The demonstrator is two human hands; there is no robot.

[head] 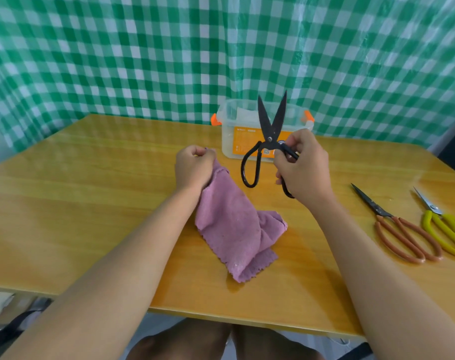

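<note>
bright, even light from above fills the scene, and the glossy wooden table point(91, 203) throws back soft glare in pale streaks at its far left and near edge. shadows are faint and short. the checked curtain point(143, 61) bows at the edges from wide-angle distortion. the near forearms are slightly soft.

Bare left hand point(194, 166), right hand point(304, 165), forearms point(133, 242), knees point(221, 341).

- The cloth point(229, 224) lies mid-tabletop point(91, 190).
- The raised scissors point(270, 128), in the right grip point(303, 165), stand right of it, before the box point(230, 136) at the back.
- Far right lie the inner pair point(379, 210) and, further right, the outer pair point(434, 209).
</note>
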